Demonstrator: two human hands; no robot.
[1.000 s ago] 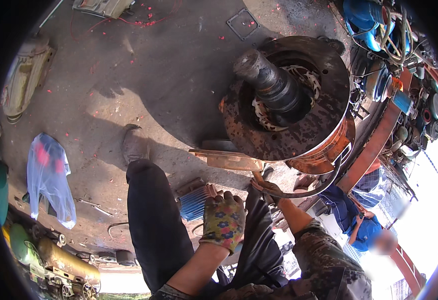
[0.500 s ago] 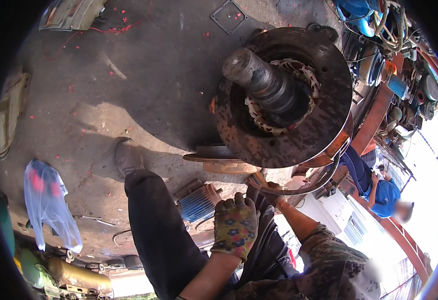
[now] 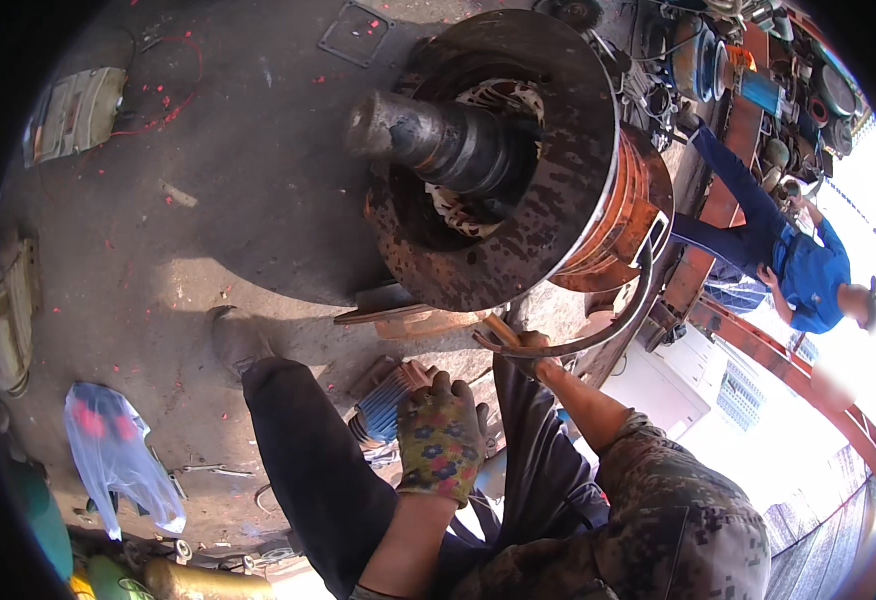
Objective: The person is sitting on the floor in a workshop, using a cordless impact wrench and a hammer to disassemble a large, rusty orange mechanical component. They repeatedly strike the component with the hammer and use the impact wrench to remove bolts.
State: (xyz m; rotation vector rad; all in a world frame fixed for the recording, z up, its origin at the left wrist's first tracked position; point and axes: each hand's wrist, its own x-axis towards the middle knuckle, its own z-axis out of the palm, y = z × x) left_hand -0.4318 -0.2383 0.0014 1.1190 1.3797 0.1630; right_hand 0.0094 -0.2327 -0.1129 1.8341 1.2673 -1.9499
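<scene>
My left hand (image 3: 441, 440), in a flowered work glove, is in front of the small blue finned motor (image 3: 382, 408). Its fingers are curled in, and whatever they may hold is hidden. My right hand (image 3: 528, 352) grips a wooden handle (image 3: 501, 330) just below the large motor; the tool's far end cannot be made out. A dark curved band (image 3: 623, 325) passes by this hand and rises to the motor's right side. The large electric motor (image 3: 583, 150) has a rusty round end face, an orange housing and a thick steel shaft (image 3: 428, 140) jutting left.
A rusty disc-shaped part (image 3: 388, 305) lies under the motor. A plastic bag (image 3: 118, 455), wrenches (image 3: 218, 469) and a square gasket frame (image 3: 356, 33) are on the floor. Gas cylinders (image 3: 203, 580) lie lower left. Another person in blue (image 3: 813, 270) stands right, by an orange-red beam (image 3: 723, 210).
My view has turned, so the large motor appears farther left and higher. My right hand still grips the wooden handle. The person in blue now shows more fully.
</scene>
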